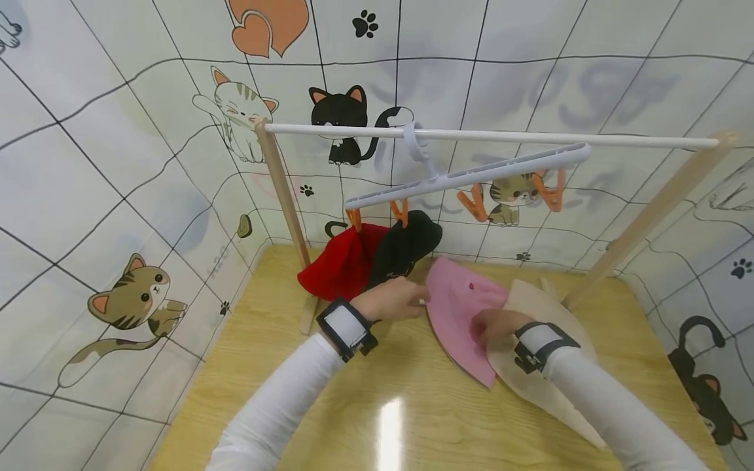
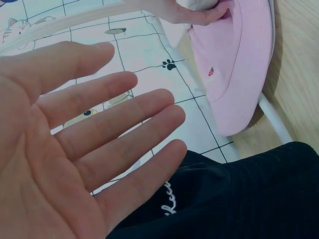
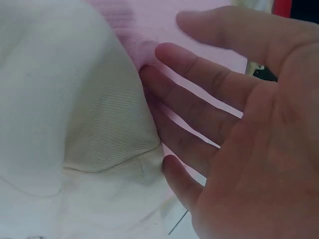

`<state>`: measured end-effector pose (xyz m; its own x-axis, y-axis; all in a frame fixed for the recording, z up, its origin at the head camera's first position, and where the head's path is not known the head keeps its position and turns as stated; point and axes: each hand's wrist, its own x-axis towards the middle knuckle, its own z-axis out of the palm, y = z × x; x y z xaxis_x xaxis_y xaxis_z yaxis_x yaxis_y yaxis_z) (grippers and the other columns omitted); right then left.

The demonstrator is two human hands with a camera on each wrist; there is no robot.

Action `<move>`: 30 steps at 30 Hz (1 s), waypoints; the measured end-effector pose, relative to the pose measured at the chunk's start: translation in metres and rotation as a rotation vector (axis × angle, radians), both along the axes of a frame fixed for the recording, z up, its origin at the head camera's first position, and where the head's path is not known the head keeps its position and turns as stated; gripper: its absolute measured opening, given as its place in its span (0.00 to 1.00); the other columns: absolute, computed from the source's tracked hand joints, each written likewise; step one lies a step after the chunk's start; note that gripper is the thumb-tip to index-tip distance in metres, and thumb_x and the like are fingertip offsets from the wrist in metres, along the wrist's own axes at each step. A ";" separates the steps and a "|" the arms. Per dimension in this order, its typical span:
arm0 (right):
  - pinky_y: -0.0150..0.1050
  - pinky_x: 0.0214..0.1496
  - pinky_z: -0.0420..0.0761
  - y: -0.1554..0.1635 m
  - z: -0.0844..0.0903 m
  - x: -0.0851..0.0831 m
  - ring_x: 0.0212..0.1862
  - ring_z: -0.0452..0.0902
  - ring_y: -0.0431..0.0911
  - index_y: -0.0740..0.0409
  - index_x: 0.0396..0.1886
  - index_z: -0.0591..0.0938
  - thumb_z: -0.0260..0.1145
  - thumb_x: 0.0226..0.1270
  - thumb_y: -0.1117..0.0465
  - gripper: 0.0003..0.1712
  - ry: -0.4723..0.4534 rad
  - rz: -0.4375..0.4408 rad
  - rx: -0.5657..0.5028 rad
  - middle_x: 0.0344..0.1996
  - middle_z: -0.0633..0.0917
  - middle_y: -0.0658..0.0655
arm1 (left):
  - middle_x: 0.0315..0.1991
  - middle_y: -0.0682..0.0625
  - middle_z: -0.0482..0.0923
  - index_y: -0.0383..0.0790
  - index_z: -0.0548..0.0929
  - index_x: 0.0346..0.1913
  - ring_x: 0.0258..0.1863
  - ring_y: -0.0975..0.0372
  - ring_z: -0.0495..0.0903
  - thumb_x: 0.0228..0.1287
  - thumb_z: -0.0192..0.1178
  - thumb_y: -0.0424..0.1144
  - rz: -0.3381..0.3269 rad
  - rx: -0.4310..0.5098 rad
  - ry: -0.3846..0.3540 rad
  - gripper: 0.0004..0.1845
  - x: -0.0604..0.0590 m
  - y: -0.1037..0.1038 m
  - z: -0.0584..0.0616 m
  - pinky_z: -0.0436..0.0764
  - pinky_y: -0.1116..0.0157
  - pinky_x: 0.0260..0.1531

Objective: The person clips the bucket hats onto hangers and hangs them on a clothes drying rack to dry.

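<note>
From the head view, a pink hat (image 1: 458, 314) lies flat on the wooden table (image 1: 353, 386), partly over a cream hat (image 1: 548, 366). Its long axis runs from the far side, near the rack, toward the near edge, where its brim ends in a point. The right hand (image 1: 493, 327) rests on top of it at the seam with the cream hat. The left hand (image 1: 396, 298) reaches from the left, its fingertips at the pink hat's left edge. Behind it a red hat (image 1: 341, 261) and a black hat (image 1: 406, 247) hang from orange clips on a white hanger (image 1: 471, 174) hooked over the rack's rail (image 1: 489, 136).

The left wrist view shows what the head view cannot: the left hand (image 2: 75, 149) is open wide, fingers straight and slightly spread, holding nothing. The pink hat (image 2: 234, 64) lies beyond the fingertips with a small strawberry mark on it, and the black hat (image 2: 249, 199) sits just below the fingers, white script on its cloth.

The right wrist view shows the right hand (image 3: 234, 129) with its fingers fairly straight, their tips tucked into the fold where the pink hat (image 3: 149, 25) meets the cream hat (image 3: 75, 109). Whether it pinches the cloth, I cannot tell.
</note>
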<state>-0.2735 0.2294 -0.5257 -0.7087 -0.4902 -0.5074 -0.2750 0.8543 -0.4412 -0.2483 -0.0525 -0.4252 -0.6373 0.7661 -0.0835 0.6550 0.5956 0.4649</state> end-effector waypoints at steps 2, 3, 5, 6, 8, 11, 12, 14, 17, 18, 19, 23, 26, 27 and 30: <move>0.45 0.40 0.69 -0.001 0.001 0.002 0.37 0.70 0.48 0.56 0.32 0.79 0.65 0.56 0.64 0.04 0.014 0.012 0.013 0.30 0.76 0.51 | 0.38 0.50 0.83 0.36 0.80 0.56 0.28 0.66 0.76 0.66 0.59 0.32 0.002 0.000 -0.009 0.16 0.000 0.001 -0.002 0.76 0.73 0.34; 0.44 0.40 0.69 0.000 0.002 0.003 0.36 0.69 0.47 0.56 0.32 0.79 0.65 0.56 0.64 0.04 0.018 0.013 0.020 0.30 0.75 0.51 | 0.37 0.50 0.83 0.36 0.80 0.56 0.27 0.66 0.75 0.66 0.59 0.32 0.002 0.003 -0.020 0.16 0.000 0.001 -0.003 0.75 0.73 0.33; 0.43 0.39 0.69 0.001 0.005 0.004 0.35 0.69 0.47 0.56 0.32 0.79 0.66 0.55 0.65 0.05 0.024 0.017 0.028 0.29 0.75 0.51 | 0.38 0.49 0.83 0.35 0.80 0.57 0.27 0.67 0.75 0.67 0.58 0.32 -0.001 0.003 -0.030 0.16 0.000 0.002 -0.004 0.75 0.73 0.32; 0.44 0.40 0.69 0.001 0.007 0.004 0.36 0.69 0.47 0.56 0.32 0.79 0.66 0.55 0.66 0.06 0.026 0.021 0.034 0.29 0.75 0.51 | 0.38 0.48 0.84 0.35 0.80 0.57 0.26 0.66 0.75 0.67 0.58 0.32 -0.002 0.002 -0.032 0.16 -0.001 0.002 -0.005 0.75 0.73 0.32; 0.45 0.41 0.70 0.003 0.010 0.004 0.36 0.70 0.47 0.56 0.34 0.80 0.65 0.52 0.67 0.08 0.035 0.031 0.053 0.31 0.76 0.51 | 0.39 0.47 0.84 0.35 0.80 0.56 0.26 0.67 0.75 0.66 0.58 0.31 -0.005 0.004 -0.029 0.16 -0.001 0.003 -0.005 0.75 0.73 0.32; 0.48 0.47 0.72 0.007 0.012 0.004 0.39 0.71 0.48 0.56 0.42 0.82 0.62 0.46 0.73 0.20 0.073 0.065 0.108 0.36 0.79 0.52 | 0.36 0.49 0.83 0.35 0.80 0.55 0.25 0.67 0.75 0.66 0.58 0.31 -0.010 0.000 -0.012 0.16 -0.001 0.005 -0.006 0.75 0.73 0.32; 0.49 0.49 0.72 0.009 0.012 0.004 0.40 0.72 0.48 0.56 0.45 0.83 0.61 0.44 0.74 0.24 0.086 0.069 0.127 0.38 0.80 0.52 | 0.34 0.51 0.82 0.35 0.81 0.55 0.24 0.67 0.73 0.66 0.58 0.31 -0.011 -0.002 -0.010 0.16 -0.001 0.006 -0.007 0.74 0.73 0.31; 0.52 0.53 0.71 0.011 0.010 0.005 0.43 0.72 0.49 0.56 0.50 0.83 0.59 0.43 0.76 0.30 0.120 0.094 0.162 0.41 0.81 0.52 | 0.28 0.53 0.79 0.35 0.81 0.55 0.21 0.67 0.70 0.66 0.58 0.30 -0.014 -0.005 -0.016 0.16 -0.001 0.007 -0.008 0.73 0.73 0.27; 0.54 0.53 0.72 0.015 0.005 0.006 0.42 0.73 0.48 0.55 0.46 0.85 0.61 0.44 0.75 0.26 0.198 0.146 0.190 0.39 0.82 0.50 | 0.23 0.54 0.73 0.35 0.81 0.55 0.18 0.67 0.65 0.66 0.57 0.30 -0.019 -0.008 -0.024 0.16 -0.001 0.008 -0.012 0.69 0.73 0.23; 0.55 0.53 0.71 0.016 0.003 0.007 0.40 0.73 0.48 0.55 0.42 0.85 0.62 0.44 0.74 0.22 0.230 0.167 0.194 0.36 0.82 0.49 | 0.23 0.54 0.72 0.35 0.81 0.55 0.18 0.67 0.65 0.66 0.57 0.30 -0.023 -0.010 -0.024 0.16 -0.001 0.007 -0.013 0.68 0.73 0.23; 0.56 0.53 0.71 0.017 0.002 0.007 0.38 0.72 0.47 0.55 0.38 0.85 0.64 0.45 0.72 0.18 0.263 0.188 0.202 0.33 0.81 0.49 | 0.23 0.53 0.72 0.35 0.81 0.55 0.18 0.67 0.64 0.66 0.57 0.30 -0.025 -0.010 -0.021 0.15 -0.001 0.007 -0.014 0.68 0.73 0.23; 0.61 0.53 0.68 0.025 -0.002 0.010 0.32 0.69 0.45 0.52 0.24 0.78 0.67 0.40 0.69 0.10 0.379 0.233 0.200 0.23 0.75 0.46 | 0.28 0.52 0.76 0.36 0.81 0.54 0.22 0.66 0.68 0.66 0.58 0.31 -0.027 -0.010 -0.019 0.14 0.000 0.006 -0.017 0.72 0.73 0.28; 0.63 0.53 0.66 0.031 0.004 0.013 0.31 0.68 0.45 0.51 0.20 0.72 0.67 0.40 0.69 0.12 0.419 0.238 0.176 0.21 0.71 0.46 | 0.30 0.52 0.79 0.37 0.81 0.53 0.24 0.66 0.71 0.67 0.59 0.32 -0.021 -0.007 -0.030 0.13 0.000 0.005 -0.018 0.74 0.72 0.31; 0.61 0.52 0.65 0.032 0.007 0.014 0.31 0.67 0.44 0.51 0.20 0.71 0.67 0.40 0.69 0.13 0.419 0.233 0.164 0.21 0.71 0.46 | 0.30 0.52 0.79 0.37 0.81 0.53 0.24 0.66 0.71 0.67 0.59 0.33 -0.021 -0.006 -0.032 0.13 0.000 0.004 -0.019 0.74 0.72 0.31; 0.56 0.44 0.64 0.036 0.016 0.016 0.29 0.64 0.43 0.50 0.16 0.70 0.65 0.40 0.69 0.13 0.416 0.233 0.113 0.19 0.69 0.44 | 0.28 0.55 0.77 0.39 0.82 0.53 0.23 0.67 0.71 0.67 0.59 0.33 -0.015 -0.006 -0.037 0.13 -0.001 0.004 -0.021 0.74 0.72 0.30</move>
<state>-0.2575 0.2652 -0.5094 -0.7405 -0.6182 -0.2636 -0.5980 0.7851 -0.1611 -0.2497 -0.0486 -0.4467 -0.6222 0.7749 -0.1110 0.6464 0.5886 0.4855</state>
